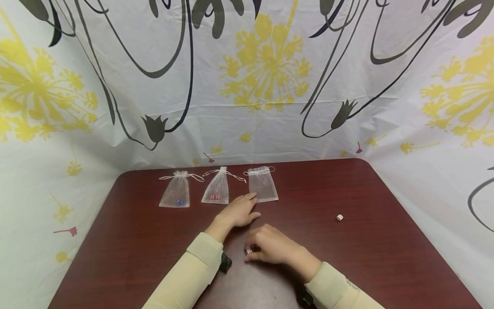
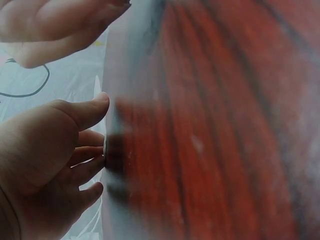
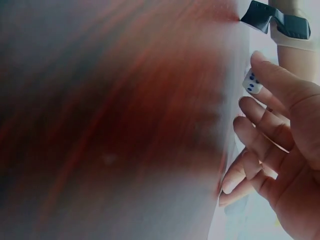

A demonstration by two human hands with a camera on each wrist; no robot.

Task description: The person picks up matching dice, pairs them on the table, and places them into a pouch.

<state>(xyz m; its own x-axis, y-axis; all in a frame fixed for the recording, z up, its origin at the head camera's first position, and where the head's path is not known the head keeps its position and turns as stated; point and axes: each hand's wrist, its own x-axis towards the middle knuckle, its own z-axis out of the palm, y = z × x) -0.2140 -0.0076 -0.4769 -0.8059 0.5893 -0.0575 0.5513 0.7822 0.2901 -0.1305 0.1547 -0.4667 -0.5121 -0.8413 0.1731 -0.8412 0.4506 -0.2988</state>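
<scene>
In the head view my left hand [image 1: 238,211] reaches to the near left corner of a flat white mesh drawstring bag [image 1: 264,185], the rightmost of three in a row. Its fingers are loosely extended, fingertips at the bag's edge. Closer to me, my right hand [image 1: 273,244] pinches a white die [image 1: 248,251] between thumb and forefinger, low over the table. The right wrist view shows blue pips on this die [image 3: 251,82], with the other fingers loosely bent. A second white die [image 1: 339,217] lies alone on the right side of the table.
Left of that bag lie a mesh bag [image 1: 218,183] with red dice inside and another mesh bag [image 1: 176,189] with blue dice inside, both drawn in at the neck. The dark red table [image 1: 308,189] meets a patterned cloth [image 1: 270,133] at its back edge.
</scene>
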